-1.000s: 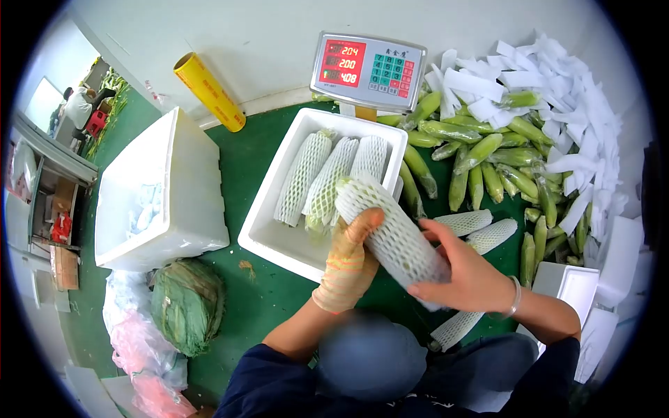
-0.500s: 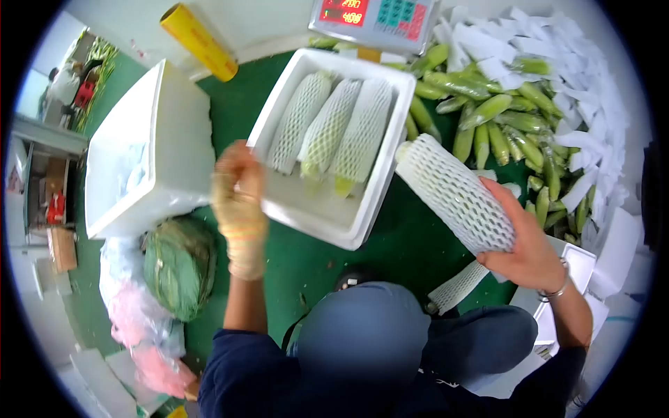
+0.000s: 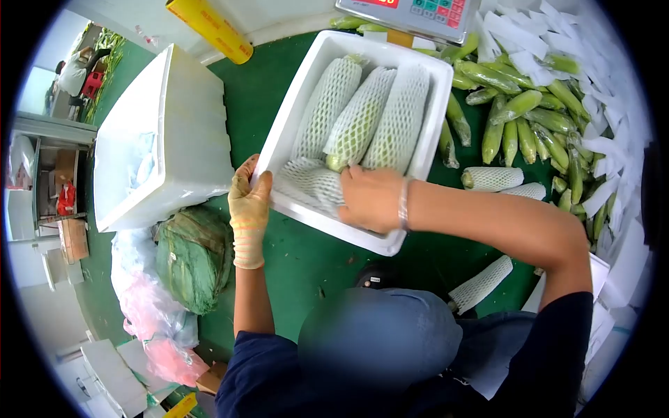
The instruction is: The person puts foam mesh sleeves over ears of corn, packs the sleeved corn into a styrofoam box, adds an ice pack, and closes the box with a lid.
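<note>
A white foam box (image 3: 279,132) holds three upright net-wrapped green vegetables, one of them (image 3: 360,115) in the middle. A further net-wrapped vegetable (image 3: 310,182) lies crosswise at the box's near end. My bare right hand (image 3: 374,198) is closed on that piece's right end, its fingertips partly hidden. My gloved left hand (image 3: 251,202) grips the box's near left edge between thumb and fingers. More net-wrapped pieces (image 3: 493,178) lie on the green floor right of the box.
A scale (image 3: 411,15) stands behind the box. Film-wrapped vegetables (image 3: 519,108) and white foam strips (image 3: 606,104) are heaped at right. At left are a large foam box (image 3: 191,132), a green sack (image 3: 193,259), plastic bags (image 3: 150,306) and a yellow roll (image 3: 210,29). A person (image 3: 73,73) sits far off.
My right hand has carried the net-wrapped piece from the right into the box's near end. My left hand has come to the box's edge. The view has shifted.
</note>
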A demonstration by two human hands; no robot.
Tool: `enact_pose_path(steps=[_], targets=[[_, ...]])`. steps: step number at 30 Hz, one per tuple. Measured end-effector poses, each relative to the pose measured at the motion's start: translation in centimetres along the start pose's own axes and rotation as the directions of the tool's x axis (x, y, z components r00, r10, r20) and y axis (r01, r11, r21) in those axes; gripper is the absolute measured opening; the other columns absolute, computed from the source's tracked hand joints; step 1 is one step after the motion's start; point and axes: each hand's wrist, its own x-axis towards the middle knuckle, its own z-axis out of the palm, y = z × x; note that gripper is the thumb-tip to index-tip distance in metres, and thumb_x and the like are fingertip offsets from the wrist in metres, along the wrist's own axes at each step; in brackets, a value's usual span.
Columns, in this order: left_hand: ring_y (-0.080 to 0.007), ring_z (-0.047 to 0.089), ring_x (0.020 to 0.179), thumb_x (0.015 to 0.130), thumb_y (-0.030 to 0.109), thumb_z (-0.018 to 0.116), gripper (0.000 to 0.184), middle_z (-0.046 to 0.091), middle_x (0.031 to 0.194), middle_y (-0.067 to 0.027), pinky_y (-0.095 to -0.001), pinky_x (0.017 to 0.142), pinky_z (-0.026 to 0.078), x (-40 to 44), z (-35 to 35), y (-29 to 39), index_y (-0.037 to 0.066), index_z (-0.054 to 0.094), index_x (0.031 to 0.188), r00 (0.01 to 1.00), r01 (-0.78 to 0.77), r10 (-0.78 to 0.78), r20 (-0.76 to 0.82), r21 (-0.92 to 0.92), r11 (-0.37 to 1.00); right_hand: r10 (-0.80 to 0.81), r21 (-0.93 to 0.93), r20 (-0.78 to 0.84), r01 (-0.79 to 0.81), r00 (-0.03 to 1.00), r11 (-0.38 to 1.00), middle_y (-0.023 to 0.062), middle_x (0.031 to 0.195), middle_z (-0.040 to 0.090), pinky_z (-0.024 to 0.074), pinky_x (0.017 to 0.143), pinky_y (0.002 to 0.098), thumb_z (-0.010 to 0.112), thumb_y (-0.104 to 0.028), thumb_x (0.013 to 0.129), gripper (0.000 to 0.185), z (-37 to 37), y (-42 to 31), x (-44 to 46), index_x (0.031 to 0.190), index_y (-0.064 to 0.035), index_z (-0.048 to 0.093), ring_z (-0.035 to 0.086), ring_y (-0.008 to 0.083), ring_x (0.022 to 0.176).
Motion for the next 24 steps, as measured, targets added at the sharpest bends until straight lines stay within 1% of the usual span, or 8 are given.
enact_pose_path(steps=[2,8,10,14,16,19,22,24], targets=[[-0.0113,0.05,0.096,0.085,0.007,0.058,0.034,0.056,0.109,-0.0058,-0.0243,0.088,0.038,-0.8,0.3,0.4,-0.004,0.051,0.116,1.0,-0.001,0.001,-0.004,0.062,0.998,-0.195,-0.354,-0.064,0.161,0.979,0.921,0.0215,0.092,0.057,0.0492,0.061,0.0441,0.052,-0.017,0.078,0.039,-2.3,-0.8,-1.8,0.111,0.0034,0.045,0.062,0.0352,0.073],[-0.0119,0.052,0.092,0.083,0.002,0.058,0.031,0.057,0.106,-0.0053,-0.0239,0.082,0.041,-1.1,2.5,0.7,-0.002,0.052,0.113,0.982,-0.085,0.117,-0.15,0.203,0.975,0.03,0.188,0.091,-0.046,0.995,0.981,0.0179,0.07,0.058,0.0498,0.059,0.0431,0.051,-0.008,0.075,0.047,0.8,1.2,0.5,0.119,0.0037,0.04,0.061,0.0382,0.068],[-0.0149,0.054,0.089,0.079,-0.003,0.06,0.031,0.058,0.103,-0.0079,-0.0243,0.078,0.043,-2.2,3.8,5.5,0.001,0.054,0.109,0.78,-0.538,0.62,0.078,0.59,0.603,0.017,0.18,0.032,-0.022,0.999,0.983,0.0197,0.074,0.059,0.05,0.06,0.0428,0.053,-0.009,0.073,0.051,1.2,1.3,-0.1,0.121,0.0045,0.038,0.061,0.0384,0.068],[-0.0276,0.059,0.088,0.073,0.007,0.064,0.03,0.061,0.098,-0.0129,-0.0352,0.076,0.048,-0.7,4.7,6.4,0.006,0.058,0.103,0.69,-0.693,0.138,0.711,0.592,0.413,0.012,0.125,-0.296,0.026,0.955,0.992,0.0164,0.078,0.055,0.0484,0.061,0.042,0.053,-0.005,0.074,0.022,1.5,0.5,-4.2,0.094,0.0002,0.047,0.06,0.0331,0.067],[-0.0303,0.058,0.093,0.069,0.018,0.066,0.037,0.06,0.102,-0.0147,-0.0388,0.082,0.047,2.4,6.8,4.0,0.006,0.058,0.104,0.612,-0.678,-0.338,0.715,0.695,0.241,-0.12,0.051,-0.488,0.165,0.864,0.985,0.0141,0.079,0.054,0.0473,0.065,0.0389,0.054,-0.005,0.071,0.018,-0.1,0.8,-7.7,0.087,-0.0013,0.047,0.058,0.03,0.07],[-0.0307,0.061,0.083,0.07,0.022,0.065,0.034,0.062,0.093,-0.0144,-0.0391,0.075,0.049,3.5,9.0,4.6,0.005,0.061,0.099,0.512,-0.742,-0.579,0.634,0.666,0.073,-0.102,0.033,-0.471,0.134,0.876,0.99,0.0122,0.079,0.054,0.0458,0.067,0.0363,0.055,-0.006,0.07,0.018,-4.1,-0.6,-13.5,0.086,-0.0017,0.048,0.056,0.0278,0.073],[-0.0296,0.062,0.081,0.072,0.02,0.063,0.03,0.064,0.09,-0.0139,-0.0382,0.075,0.05,0.9,7.1,7.4,0.004,0.061,0.098,0.584,-0.787,-0.032,0.811,0.575,0.225,-0.012,0.145,-0.466,0.09,0.885,0.985,0.0094,0.077,0.053,0.044,0.064,0.0341,0.058,-0.011,0.074,0.023,-5.7,-3.0,-20.9,0.096,-0.0031,0.054,0.054,0.0249,0.071],[-0.0274,0.064,0.084,0.076,0.013,0.062,0.024,0.064,0.094,-0.0148,-0.0341,0.075,0.051,-2.8,8.4,13.7,0.003,0.062,0.097,0.736,-0.58,0.009,0.677,0.624,0.524,0.268,0.529,-0.442,0.008,0.856,0.848,0.011,0.082,0.057,0.0463,0.066,0.0357,0.059,-0.012,0.077,0.022,-5.0,-4.7,-25.2,0.098,-0.0046,0.055,0.057,0.0269,0.075]])
